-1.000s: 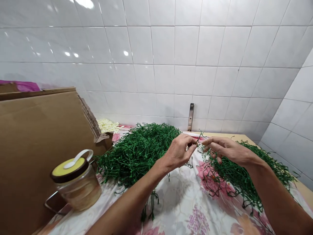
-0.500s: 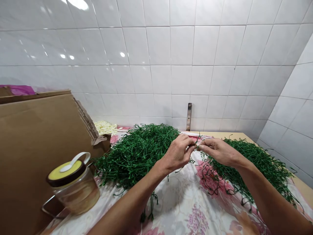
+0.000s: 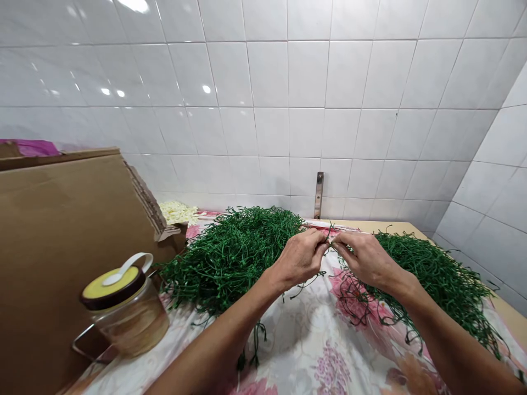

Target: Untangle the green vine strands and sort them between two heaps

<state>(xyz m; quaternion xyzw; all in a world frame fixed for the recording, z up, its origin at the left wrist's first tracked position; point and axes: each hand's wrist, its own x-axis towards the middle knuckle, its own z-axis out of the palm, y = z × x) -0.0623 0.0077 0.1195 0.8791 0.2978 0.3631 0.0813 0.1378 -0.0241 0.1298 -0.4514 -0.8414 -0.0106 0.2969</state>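
My left hand (image 3: pixel 302 253) and my right hand (image 3: pixel 366 257) meet fingertip to fingertip above the cloth, each pinched closed. Between them is a thin green plastic stem (image 3: pixel 330 230), its tip sticking up over the fingers. More of a dark strand trails below my left fingers. Behind and left of my left hand lies a big heap of green stems (image 3: pixel 234 258). A second pile of green stems (image 3: pixel 432 274) spreads beside and beyond my right forearm. What exactly the fingertips press on is mostly hidden.
A flowered cloth (image 3: pixel 300 329) covers the table. At the left stand a cardboard box (image 3: pixel 61 236) and a clear jar (image 3: pixel 132 323) with a yellow-and-brown lid. Small pale yellow pieces (image 3: pixel 179 212) lie at the back. A metal strip (image 3: pixel 319 195) is against the tiled wall (image 3: pixel 267 131).
My right hand has shifted slightly left and its fingers have curled closer to my left fingertips. My left hand stays nearly in place. The piles look unchanged.
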